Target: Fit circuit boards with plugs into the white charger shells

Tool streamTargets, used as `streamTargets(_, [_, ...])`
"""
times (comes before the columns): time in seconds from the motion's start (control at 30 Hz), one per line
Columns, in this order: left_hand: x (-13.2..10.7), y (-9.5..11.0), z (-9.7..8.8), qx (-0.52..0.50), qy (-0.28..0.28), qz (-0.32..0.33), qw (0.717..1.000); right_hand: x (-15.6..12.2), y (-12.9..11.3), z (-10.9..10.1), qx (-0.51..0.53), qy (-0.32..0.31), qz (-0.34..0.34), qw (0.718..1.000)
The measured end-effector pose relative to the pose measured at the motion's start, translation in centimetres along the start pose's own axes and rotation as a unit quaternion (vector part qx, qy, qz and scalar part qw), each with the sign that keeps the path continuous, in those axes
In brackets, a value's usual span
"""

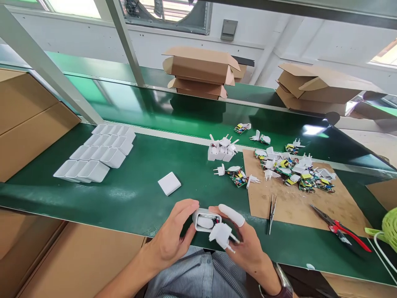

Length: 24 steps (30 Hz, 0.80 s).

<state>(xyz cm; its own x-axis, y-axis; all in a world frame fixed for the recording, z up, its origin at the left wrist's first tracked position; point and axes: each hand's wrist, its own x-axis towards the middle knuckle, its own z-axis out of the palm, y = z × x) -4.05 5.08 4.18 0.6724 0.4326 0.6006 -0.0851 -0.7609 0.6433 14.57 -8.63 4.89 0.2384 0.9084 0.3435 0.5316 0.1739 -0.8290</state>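
Observation:
My left hand [173, 236] grips a white charger shell [205, 219] at the near edge of the green bench, its open side facing me. My right hand [245, 244], with a white cot on one fingertip, holds a white plug cover with metal prongs [222, 236] right against the shell. Both hands are closed on their parts. A loose white square lid [169, 183] lies on the mat just beyond my hands.
Rows of empty white shells [96, 154] lie at the left. Circuit boards and plug parts [294, 169] are heaped on a cardboard sheet [297, 203] at the right, with tweezers [272, 211] and red-handled pliers [341, 228]. Cardboard boxes [201, 70] stand behind the belt.

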Motion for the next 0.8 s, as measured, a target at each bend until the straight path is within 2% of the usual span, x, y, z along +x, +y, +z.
streamTargets(0.13, [0.0,-0.1,0.1,-0.036,-0.001,-0.010,0.999,0.8,-0.2,0.1,-0.067,0.004,-0.064,0.996])
streamTargets(0.33, [0.3,0.1,0.2,-0.053,0.014,-0.011,0.998,1.3,-0.4,0.4,-0.085,0.012,-0.066,0.994])
streamTargets(0.67, [0.8,0.1,0.4,-0.066,0.019,-0.025,0.997,0.7,0.1,0.5,-0.096,0.019,-0.012,0.995])
streamTargets(0.8, [1.2,0.4,-0.2,-0.068,-0.010,-0.085,0.994,0.4,0.7,0.7,-0.070,0.013,0.028,0.997])
